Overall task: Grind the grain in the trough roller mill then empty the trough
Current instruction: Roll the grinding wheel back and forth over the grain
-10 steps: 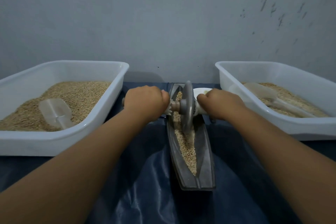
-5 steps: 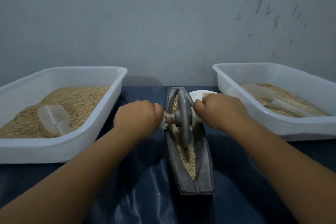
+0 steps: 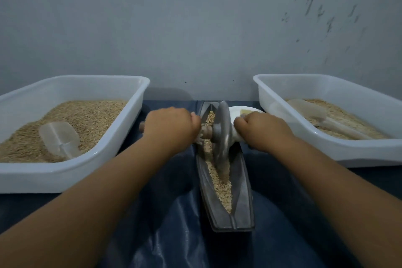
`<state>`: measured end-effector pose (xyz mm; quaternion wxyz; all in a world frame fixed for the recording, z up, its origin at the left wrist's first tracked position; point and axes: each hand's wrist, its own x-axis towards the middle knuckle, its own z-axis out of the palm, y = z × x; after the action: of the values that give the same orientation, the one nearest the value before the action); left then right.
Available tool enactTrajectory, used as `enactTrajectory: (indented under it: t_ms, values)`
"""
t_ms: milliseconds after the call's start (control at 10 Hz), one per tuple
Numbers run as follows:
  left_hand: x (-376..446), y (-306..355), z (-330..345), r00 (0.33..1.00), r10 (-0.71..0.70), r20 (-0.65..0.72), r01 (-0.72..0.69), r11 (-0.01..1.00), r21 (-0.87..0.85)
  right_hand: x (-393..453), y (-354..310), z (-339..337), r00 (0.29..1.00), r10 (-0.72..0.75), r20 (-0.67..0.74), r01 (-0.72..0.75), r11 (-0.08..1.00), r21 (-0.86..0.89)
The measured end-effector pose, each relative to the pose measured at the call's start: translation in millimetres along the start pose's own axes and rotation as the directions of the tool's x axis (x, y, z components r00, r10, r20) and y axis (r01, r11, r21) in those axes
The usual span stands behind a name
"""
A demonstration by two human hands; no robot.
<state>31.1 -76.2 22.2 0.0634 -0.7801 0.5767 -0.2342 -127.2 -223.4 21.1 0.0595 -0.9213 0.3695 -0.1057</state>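
**Dark blue sheet on table, grey wall behind**

Both grips are wrapping the axle: left hand [image 3: 171,130], right hand [image 3: 262,129]. Roller wheel [image 3: 221,135] is sitting in the trough [image 3: 241,198] on grain [image 3: 220,187]. White tubs are flanking it: left tub [image 3: 71,175], right tub [image 3: 369,150]; small white dish [image 3: 237,112] behind.

White tubs [image 3: 121,137], tan grain [image 3: 219,187], grey trough [image 3: 243,206]
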Motion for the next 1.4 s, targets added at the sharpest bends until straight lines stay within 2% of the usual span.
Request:
enactTrajectory:
  t_ms: [100, 200, 300, 400, 500, 600, 700, 800, 900, 1000, 1100, 1200, 1300, 1400]
  values:
    - [-25.9, 0.6, -12.4, 0.982, 0.048, 0.185, -0.055, 0.998, 0.034, -24.3, 0.0, -8.1, 0.996, -0.074, 0.054, 0.080, 0.990, -0.116]
    - [-46.4, 4.7, -20.0, 0.983, 0.072, 0.172, -0.086, 0.993, 0.079, -41.9, -2.0, -20.7, 0.979, -0.193, 0.070, 0.200, 0.974, -0.108]
    - [-47.0, 7.3, -16.2, 0.993, 0.072, 0.093, -0.082, 0.990, 0.116, -42.7, -3.3, -17.2, 0.990, -0.136, 0.045, 0.141, 0.984, -0.111]
    - [-29.7, 5.0, -6.6, 0.997, 0.033, 0.076, -0.041, 0.993, 0.109, -31.3, -2.9, -4.6, 0.990, -0.059, -0.126, 0.045, 0.992, -0.114]
    - [-2.1, -1.6, 5.3, 0.996, -0.090, 0.022, 0.091, 0.996, -0.008, 3.2, -2.5, 6.1, 0.978, -0.010, -0.207, -0.013, 0.994, -0.110]
    - [23.5, -4.5, 17.0, 0.973, -0.227, -0.049, 0.222, 0.971, -0.085, 29.6, -3.5, 11.2, 0.941, -0.043, -0.336, 0.026, 0.998, -0.057]
    - [35.0, -4.4, 20.1, 0.941, -0.316, -0.121, 0.297, 0.943, -0.150, 39.6, -3.2, 12.9, 0.928, -0.045, -0.370, 0.037, 0.999, -0.029]
    - [31.1, -4.8, 19.3, 0.961, -0.273, -0.041, 0.261, 0.947, -0.186, 33.8, -5.3, 4.8, 0.965, -0.014, -0.262, 0.007, 1.000, -0.026]
    - [15.3, -1.3, 6.8, 0.951, -0.306, 0.045, 0.308, 0.923, -0.231, 15.1, -2.3, 0.0, 0.991, -0.109, -0.081, 0.092, 0.978, -0.188]
    - [-9.6, 8.7, 1.2, 0.952, -0.305, 0.020, 0.302, 0.926, -0.225, -18.9, 3.5, -9.1, 0.985, -0.161, 0.059, 0.170, 0.963, -0.211]
    - [-41.0, 7.0, -10.9, 0.991, -0.091, 0.098, 0.096, 0.994, -0.053, -51.8, 1.6, -20.9, 0.964, -0.243, 0.105, 0.259, 0.946, -0.195]
    - [-49.4, 7.3, -17.1, 0.991, 0.090, 0.095, -0.096, 0.993, 0.064, -53.9, 0.0, -29.5, 0.982, -0.140, 0.128, 0.155, 0.981, -0.116]
    - [-39.5, 3.1, -6.0, 0.996, 0.052, 0.071, -0.054, 0.998, 0.028, -39.9, -3.2, -16.2, 0.989, -0.148, 0.021, 0.149, 0.982, -0.111]
    - [-17.9, -3.7, 9.7, 0.993, -0.057, 0.102, 0.056, 0.998, 0.010, -9.3, -10.3, -4.7, 0.974, -0.076, -0.214, 0.045, 0.988, -0.146]
